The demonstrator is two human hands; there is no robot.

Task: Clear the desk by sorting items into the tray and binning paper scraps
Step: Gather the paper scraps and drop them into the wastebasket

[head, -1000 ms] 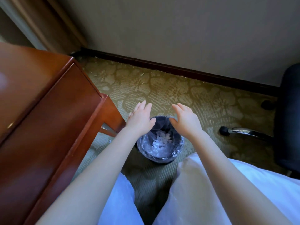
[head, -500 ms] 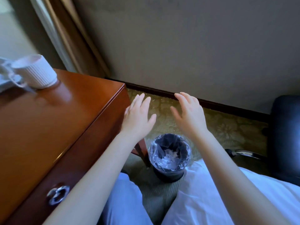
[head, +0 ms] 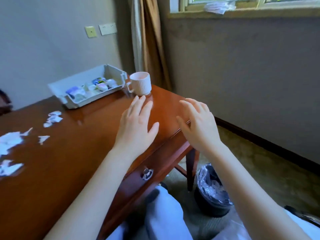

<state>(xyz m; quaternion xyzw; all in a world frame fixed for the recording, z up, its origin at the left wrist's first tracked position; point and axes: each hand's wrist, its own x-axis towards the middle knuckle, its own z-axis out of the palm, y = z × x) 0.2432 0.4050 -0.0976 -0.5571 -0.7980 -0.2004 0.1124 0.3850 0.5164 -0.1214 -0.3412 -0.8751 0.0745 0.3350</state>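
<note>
Slanting tray (head: 81, 78) runs lengthwise left-right

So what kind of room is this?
Probably a hotel room, or maybe a small office. There's a polished wooden desk with a drawer, a brown curtain beside a window, carpet, and a little lined bin on the floor.

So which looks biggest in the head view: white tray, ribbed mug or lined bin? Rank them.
White tray
Lined bin (partly behind the right forearm, so unsure against the tray)
Ribbed mug
</note>
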